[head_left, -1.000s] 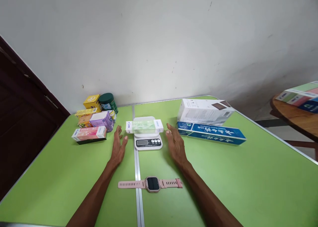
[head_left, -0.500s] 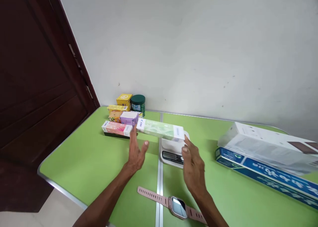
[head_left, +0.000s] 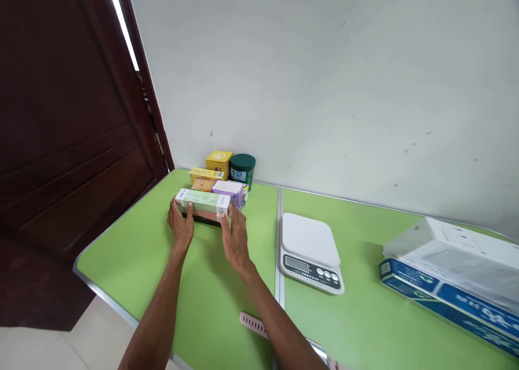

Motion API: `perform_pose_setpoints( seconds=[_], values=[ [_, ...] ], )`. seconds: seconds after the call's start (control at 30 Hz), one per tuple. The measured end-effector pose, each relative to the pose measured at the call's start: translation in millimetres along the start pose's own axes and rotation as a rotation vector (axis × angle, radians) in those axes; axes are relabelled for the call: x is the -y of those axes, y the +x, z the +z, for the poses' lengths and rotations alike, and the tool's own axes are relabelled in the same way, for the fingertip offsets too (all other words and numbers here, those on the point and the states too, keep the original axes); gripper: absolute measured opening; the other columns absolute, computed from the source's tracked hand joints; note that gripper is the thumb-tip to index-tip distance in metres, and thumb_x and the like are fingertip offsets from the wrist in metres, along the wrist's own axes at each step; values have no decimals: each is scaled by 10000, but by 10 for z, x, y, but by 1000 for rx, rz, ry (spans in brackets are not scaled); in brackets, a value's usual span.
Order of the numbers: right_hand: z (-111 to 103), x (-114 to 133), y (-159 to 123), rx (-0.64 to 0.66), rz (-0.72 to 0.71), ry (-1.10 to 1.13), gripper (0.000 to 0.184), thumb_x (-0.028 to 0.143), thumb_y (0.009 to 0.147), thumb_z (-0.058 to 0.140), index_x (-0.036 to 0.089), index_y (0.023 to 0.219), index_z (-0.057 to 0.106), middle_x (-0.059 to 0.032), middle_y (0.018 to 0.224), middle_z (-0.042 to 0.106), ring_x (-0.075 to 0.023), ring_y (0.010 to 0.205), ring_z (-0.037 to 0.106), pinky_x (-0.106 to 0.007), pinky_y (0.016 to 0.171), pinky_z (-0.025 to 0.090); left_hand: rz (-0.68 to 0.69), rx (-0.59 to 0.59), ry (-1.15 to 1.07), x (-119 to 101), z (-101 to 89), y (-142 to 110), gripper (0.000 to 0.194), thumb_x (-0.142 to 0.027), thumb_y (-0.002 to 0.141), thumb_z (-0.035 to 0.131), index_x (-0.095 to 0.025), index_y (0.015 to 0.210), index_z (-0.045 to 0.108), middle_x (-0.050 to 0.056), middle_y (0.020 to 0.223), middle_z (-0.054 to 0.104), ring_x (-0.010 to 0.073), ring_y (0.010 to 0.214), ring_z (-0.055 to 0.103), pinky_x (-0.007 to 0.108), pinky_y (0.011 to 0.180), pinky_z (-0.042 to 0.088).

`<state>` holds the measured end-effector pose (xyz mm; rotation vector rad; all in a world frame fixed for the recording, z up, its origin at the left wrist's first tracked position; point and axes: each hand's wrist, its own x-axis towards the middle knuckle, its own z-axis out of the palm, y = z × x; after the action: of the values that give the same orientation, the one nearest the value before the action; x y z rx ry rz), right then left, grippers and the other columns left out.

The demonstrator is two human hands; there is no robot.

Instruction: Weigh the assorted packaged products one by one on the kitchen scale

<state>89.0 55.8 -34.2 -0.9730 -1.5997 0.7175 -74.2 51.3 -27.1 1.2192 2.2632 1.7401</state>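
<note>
A long pale green and white carton [head_left: 205, 200] lies lengthwise over a pink carton [head_left: 206, 214], at the front of a cluster of packages. My left hand [head_left: 180, 224] grips its left end, thumb on the near face. At the other end my right hand [head_left: 235, 237] holds it, thumb in front and fingers round the end. Below the pink carton a dark edge shows; the rest is hidden. Just behind stand a purple and white box [head_left: 229, 189], an orange box [head_left: 203, 184] and a yellow box [head_left: 206, 174].
A yellow cube box [head_left: 219, 162] and a green lidded tub [head_left: 243, 167] stand by the wall. Right of the table seam sits a white kitchen scale [head_left: 310, 240]. A white box [head_left: 466, 256] and a long blue box [head_left: 446, 300] lie farther right. My right forearm partly covers a pink-strapped smartwatch [head_left: 253, 323].
Both hands have moved left with the green carton, from above the scale to over the pink carton. The left hand, open before, now grips the carton. The view has shifted.
</note>
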Motion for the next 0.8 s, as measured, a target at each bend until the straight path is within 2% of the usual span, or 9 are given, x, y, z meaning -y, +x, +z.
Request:
perform_pose_setpoints(
  seconds=[0.13, 0.2, 0.27, 0.33, 0.47, 0.57, 0.63, 0.7, 0.8],
  values=[
    [45, -42, 35, 20, 2, -30, 731, 672, 1050, 356, 201, 1600, 455, -175, 1596, 512, -378, 1521, 407, -646, 1246, 322, -34, 22, 11, 58, 34, 30, 697, -555, 981, 521, -125, 1524, 439, 255, 1600, 480, 364, 1546, 392, 550, 1293, 239],
    [-14, -29, -16, 24, 16, -39, 761, 684, 1037, 384, 196, 1620, 419, -180, 1614, 487, -384, 1528, 399, -651, 1246, 332, -23, 27, 21, 52, 18, 24, 712, -541, 988, 507, -104, 1542, 412, 264, 1625, 443, 362, 1559, 372, 540, 1296, 242],
    [-181, 8, -119, 28, -15, -64, 747, 656, 1033, 440, 215, 1634, 390, -175, 1599, 505, -372, 1513, 429, -636, 1236, 371, -5, 8, 32, 39, -20, 13, 749, -529, 984, 507, -71, 1561, 370, 282, 1647, 397, 364, 1572, 347, 529, 1301, 238],
    [-471, 56, -269, 22, -99, -114, 678, 577, 1050, 479, 246, 1634, 385, -161, 1564, 546, -343, 1484, 475, -602, 1220, 420, 21, -44, 44, 16, -63, 6, 810, -528, 967, 531, -48, 1584, 319, 292, 1658, 360, 371, 1584, 316, 529, 1307, 227],
    [-1388, 87, -653, -115, -235, -312, 591, 394, 1069, 509, 289, 1635, 375, -131, 1568, 551, -305, 1467, 503, -558, 1206, 460, 155, -116, 67, -162, -57, -73, 922, -538, 937, 577, -63, 1639, 216, 272, 1683, 294, 387, 1600, 253, 553, 1313, 202],
    [-2307, -39, -929, -360, -173, -556, 589, 392, 1054, 537, 284, 1617, 404, -136, 1567, 550, -328, 1460, 504, -597, 1194, 449, 295, -30, -18, -510, 64, -408, 906, -534, 969, 549, -49, 1649, 199, 275, 1682, 282, 376, 1596, 255, 543, 1315, 211],
    [-2961, -205, -1076, -565, -108, -707, 571, 461, 1044, 533, 245, 1569, 469, -159, 1551, 557, -359, 1471, 479, -641, 1203, 399, 367, 104, -120, -830, 180, -829, 853, -526, 1001, 525, -57, 1646, 225, 264, 1692, 276, 365, 1603, 245, 542, 1321, 197],
    [-3562, -413, -1187, -787, -30, -802, 634, 552, 1034, 496, 156, 1529, 495, -216, 1530, 551, -391, 1466, 461, -664, 1204, 355, 438, 313, -250, -1168, 309, -1362, 803, -507, 1010, 544, -139, 1657, 239, 206, 1716, 279, 340, 1597, 277, 527, 1318, 226],
    [-4197, -731, -1299, -1048, 157, -805, 762, 651, 1023, 370, 40, 1450, 527, -310, 1469, 553, -432, 1413, 484, -672, 1170, 347, 534, 698, -413, -1611, 547, -2166, 791, -483, 1023, 542, -227, 1680, 182, 147, 1746, 259, 304, 1610, 281, 488, 1324, 236]
  ],
)
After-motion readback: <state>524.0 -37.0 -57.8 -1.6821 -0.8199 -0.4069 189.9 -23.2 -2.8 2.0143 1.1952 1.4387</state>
